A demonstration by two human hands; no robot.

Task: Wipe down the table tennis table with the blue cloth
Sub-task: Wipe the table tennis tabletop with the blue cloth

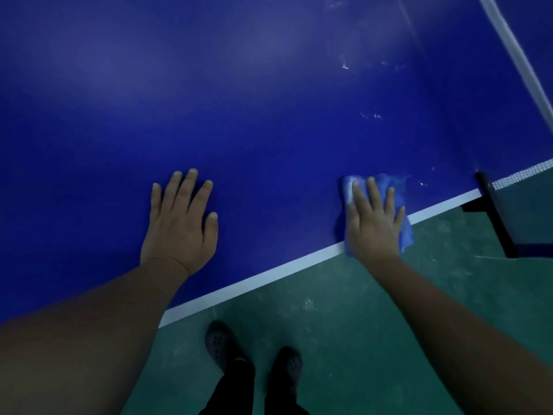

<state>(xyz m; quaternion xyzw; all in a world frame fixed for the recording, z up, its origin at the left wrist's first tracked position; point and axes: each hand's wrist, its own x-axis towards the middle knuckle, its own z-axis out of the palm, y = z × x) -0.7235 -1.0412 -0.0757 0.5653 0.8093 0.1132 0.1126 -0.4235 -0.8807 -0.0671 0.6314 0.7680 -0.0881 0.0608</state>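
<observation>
The dark blue table tennis table (269,130) fills most of the view, with a white line along its near edge. My right hand (372,218) lies flat with straight fingers on the blue cloth (398,187), pressing it onto the table right at the white edge line. Part of the cloth hangs over the edge. My left hand (182,223) rests flat on the bare table surface, fingers spread, about a forearm's length left of the cloth. Small white specks mark the surface beyond the cloth.
The net (517,55) runs along the right side, held by a black post and clamp (495,214) at the table edge. Below the edge is green floor (344,324), where my two dark shoes (218,345) stand.
</observation>
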